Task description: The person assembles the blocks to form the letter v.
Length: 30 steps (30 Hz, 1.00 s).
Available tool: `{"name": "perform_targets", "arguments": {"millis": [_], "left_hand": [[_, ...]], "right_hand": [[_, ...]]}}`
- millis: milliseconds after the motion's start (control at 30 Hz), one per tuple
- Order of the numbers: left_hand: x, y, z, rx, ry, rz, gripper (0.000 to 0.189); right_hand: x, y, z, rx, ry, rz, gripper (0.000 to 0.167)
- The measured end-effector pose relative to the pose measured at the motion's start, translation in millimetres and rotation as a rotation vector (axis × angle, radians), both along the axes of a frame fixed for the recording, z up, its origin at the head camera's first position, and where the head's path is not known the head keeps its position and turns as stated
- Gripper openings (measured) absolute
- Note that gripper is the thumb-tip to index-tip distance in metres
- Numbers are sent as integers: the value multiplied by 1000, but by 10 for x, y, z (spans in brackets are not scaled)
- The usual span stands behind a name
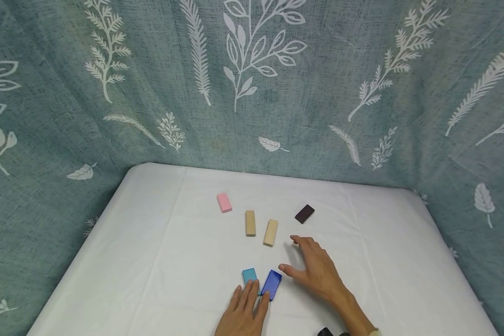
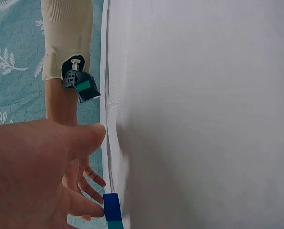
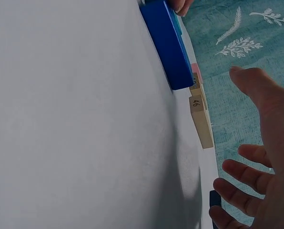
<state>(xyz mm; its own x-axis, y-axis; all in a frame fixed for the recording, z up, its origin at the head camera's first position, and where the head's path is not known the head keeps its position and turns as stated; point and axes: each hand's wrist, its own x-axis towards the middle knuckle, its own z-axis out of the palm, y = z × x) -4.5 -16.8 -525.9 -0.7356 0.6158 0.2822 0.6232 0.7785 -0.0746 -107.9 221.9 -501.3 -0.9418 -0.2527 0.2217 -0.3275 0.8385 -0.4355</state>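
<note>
Near the front of the white table lie a light blue block [image 1: 249, 274] and a dark blue block [image 1: 272, 284], side by side and slightly splayed. My left hand [image 1: 244, 311] rests over the near part of the light blue block with its fingers extended, hiding that end. One of its fingertips is at the near corner of the dark blue block. To the right, my right hand [image 1: 319, 273] hovers with thumb and fingers spread and nothing between them. The dark blue block [image 3: 168, 45] also shows large in the right wrist view, apart from the right hand [image 3: 275, 138].
Beyond the hands lie two plain wooden blocks [image 1: 250, 223], the right one [image 1: 270, 232] tilted and marked with a number. A pink block [image 1: 224, 202] is farther back left, a dark brown block [image 1: 304, 213] back right. A leaf-patterned curtain [image 1: 252, 130] hangs behind the table [image 1: 185, 261].
</note>
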Motion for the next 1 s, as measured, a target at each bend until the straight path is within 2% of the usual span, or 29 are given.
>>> {"name": "perform_targets", "arguments": {"millis": [500, 900, 1000], "left_hand": [[11, 2, -3, 1, 19, 9, 91], [7, 14, -5, 20, -23, 11, 92], [14, 19, 6, 25, -59, 19, 93]], "right_hand": [[-168, -4, 14, -20, -30, 35, 88], [-293, -9, 14, -29, -60, 44, 92], [-311, -12, -5, -36, -54, 49, 92]]}}
